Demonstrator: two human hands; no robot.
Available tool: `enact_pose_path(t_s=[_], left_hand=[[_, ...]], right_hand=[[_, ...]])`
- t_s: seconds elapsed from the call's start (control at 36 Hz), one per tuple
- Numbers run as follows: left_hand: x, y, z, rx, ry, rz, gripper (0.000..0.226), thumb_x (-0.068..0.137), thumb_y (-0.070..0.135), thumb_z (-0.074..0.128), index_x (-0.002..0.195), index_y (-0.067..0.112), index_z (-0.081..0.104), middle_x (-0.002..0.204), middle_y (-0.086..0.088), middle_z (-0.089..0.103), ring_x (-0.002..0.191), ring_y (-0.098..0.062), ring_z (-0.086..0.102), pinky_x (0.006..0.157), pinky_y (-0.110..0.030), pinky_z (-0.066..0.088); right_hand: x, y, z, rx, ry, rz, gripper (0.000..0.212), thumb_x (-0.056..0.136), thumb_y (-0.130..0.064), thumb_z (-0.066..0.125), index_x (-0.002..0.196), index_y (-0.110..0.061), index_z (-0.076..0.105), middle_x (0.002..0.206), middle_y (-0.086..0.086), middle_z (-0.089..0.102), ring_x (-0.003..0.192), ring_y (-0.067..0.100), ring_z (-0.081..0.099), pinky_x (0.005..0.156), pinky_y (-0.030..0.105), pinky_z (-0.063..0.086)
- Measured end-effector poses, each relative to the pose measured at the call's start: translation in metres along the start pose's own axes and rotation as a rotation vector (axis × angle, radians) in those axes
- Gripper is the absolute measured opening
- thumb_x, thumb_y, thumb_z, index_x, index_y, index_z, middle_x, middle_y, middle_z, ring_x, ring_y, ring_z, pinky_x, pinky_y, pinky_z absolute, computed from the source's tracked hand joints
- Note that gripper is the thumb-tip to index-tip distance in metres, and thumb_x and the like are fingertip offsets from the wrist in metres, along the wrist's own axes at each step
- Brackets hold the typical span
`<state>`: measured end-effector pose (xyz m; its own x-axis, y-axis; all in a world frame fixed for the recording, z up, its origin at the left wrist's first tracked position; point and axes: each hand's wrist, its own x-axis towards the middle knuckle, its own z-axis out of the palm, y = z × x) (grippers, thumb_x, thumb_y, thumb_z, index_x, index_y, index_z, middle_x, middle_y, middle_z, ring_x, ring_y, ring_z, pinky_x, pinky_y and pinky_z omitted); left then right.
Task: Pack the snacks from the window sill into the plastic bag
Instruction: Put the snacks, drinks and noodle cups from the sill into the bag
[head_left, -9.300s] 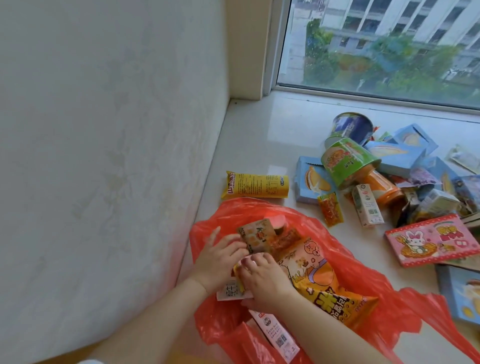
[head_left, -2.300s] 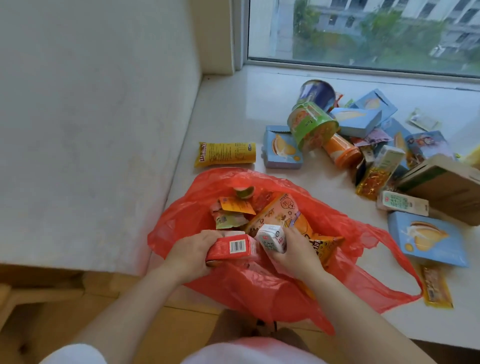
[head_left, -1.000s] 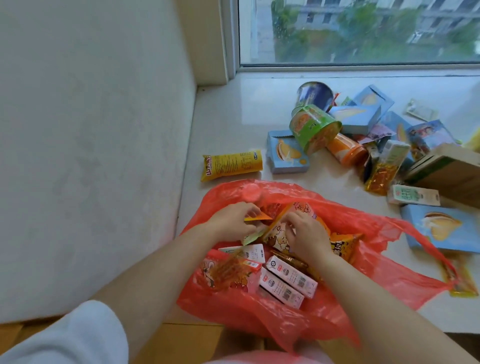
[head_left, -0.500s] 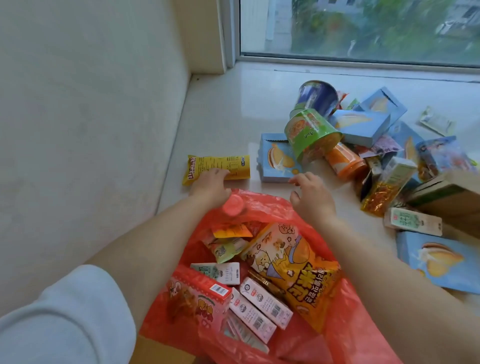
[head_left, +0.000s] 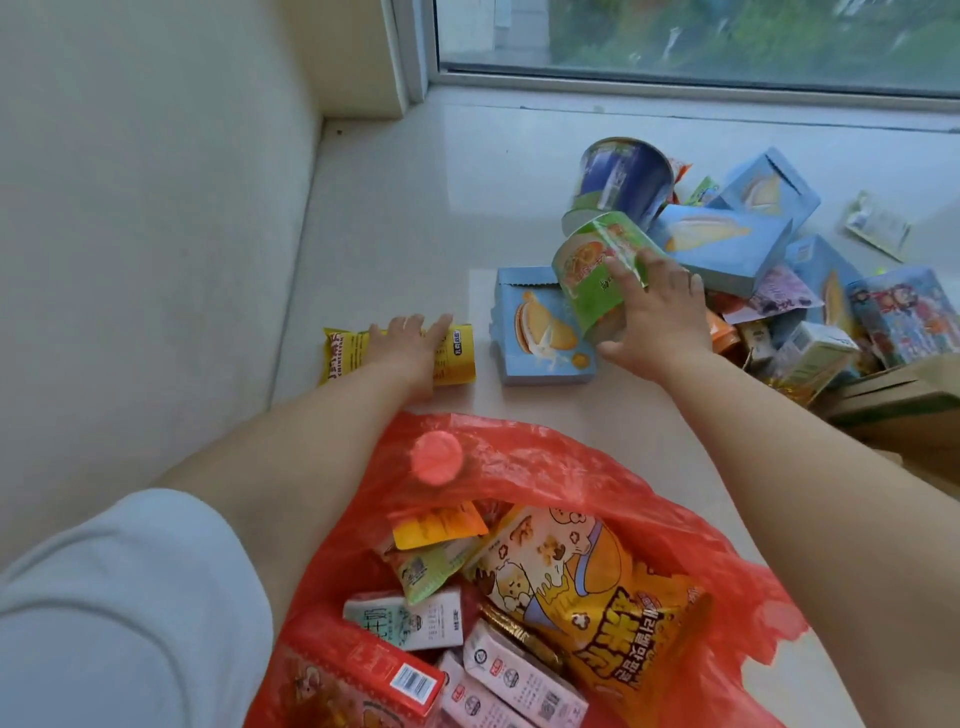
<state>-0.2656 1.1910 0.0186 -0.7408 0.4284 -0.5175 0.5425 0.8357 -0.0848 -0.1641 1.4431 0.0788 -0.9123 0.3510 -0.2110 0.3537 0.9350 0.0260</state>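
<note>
Two hands reach past the bag to the sill; we note things from largest to smallest.

Window sill: pale stone, filling the middle of the frame, with the wall at left and the window glass along the top edge.

Red plastic bag: lower centre, mouth open toward us. Inside we see an orange popcorn bag, a red carton at the bottom edge, pink-and-white small cartons, a white milk carton and a few small sachets.

Snack pile: right of centre, still on the sill. Blue cake boxes lie jumbled with smaller packets, and a dark blue tub stands at the back.

Blue cake box: flat on the sill at centre, apart from the pile, just right of the yellow packet.

Green tub: tilted, its lower end over the blue cake box. Our right hand wraps it, fingers curled over the side and thumb below.

Yellow packet: left of centre, lying flat near the wall. Our left hand lies on top of it, fingers stretched along it; we cannot tell whether the thumb has closed under it.
</note>
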Motion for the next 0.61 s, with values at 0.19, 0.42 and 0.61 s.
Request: enact_pose_path(t_s=[0.19,0.42,0.61], left_hand=[[0.014,-0.008,0.013,-0.132,-0.008,-0.032,0.086,0.077,0.034,0.064,0.147,0.028,0.015,0.135,-0.010,0.040,0.126,-0.030,0.040,0.099,-0.048,0.037],[0.025,-0.015,-0.013,-0.381,0.188,-0.167,0.067,0.069,0.039,0.070,0.125,0.016,0.041,0.117,-0.012,0.054,0.107,-0.034,0.054,0.079,-0.039,0.046],[0.041,0.015,-0.052,-0.668,0.208,-0.179,0.063,0.072,0.041,0.068,0.121,0.013,0.041,0.115,-0.013,0.057,0.106,-0.033,0.056,0.080,-0.036,0.044]], right_hand=[[0.026,0.003,-0.002,0.230,0.085,0.139,0.067,0.091,-0.052,0.044,0.144,-0.015,0.030,0.145,0.017,0.031,0.126,0.037,0.031,0.107,0.042,0.022],[0.032,0.022,0.016,0.444,-0.032,0.335,0.084,0.081,-0.054,0.061,0.147,-0.015,0.025,0.142,0.018,0.029,0.129,0.037,0.027,0.108,0.038,0.021],[0.035,0.018,-0.009,0.205,-0.152,0.090,0.118,0.066,-0.063,0.071,0.149,-0.033,-0.007,0.157,0.009,-0.002,0.135,0.037,0.033,0.101,0.046,0.038]])
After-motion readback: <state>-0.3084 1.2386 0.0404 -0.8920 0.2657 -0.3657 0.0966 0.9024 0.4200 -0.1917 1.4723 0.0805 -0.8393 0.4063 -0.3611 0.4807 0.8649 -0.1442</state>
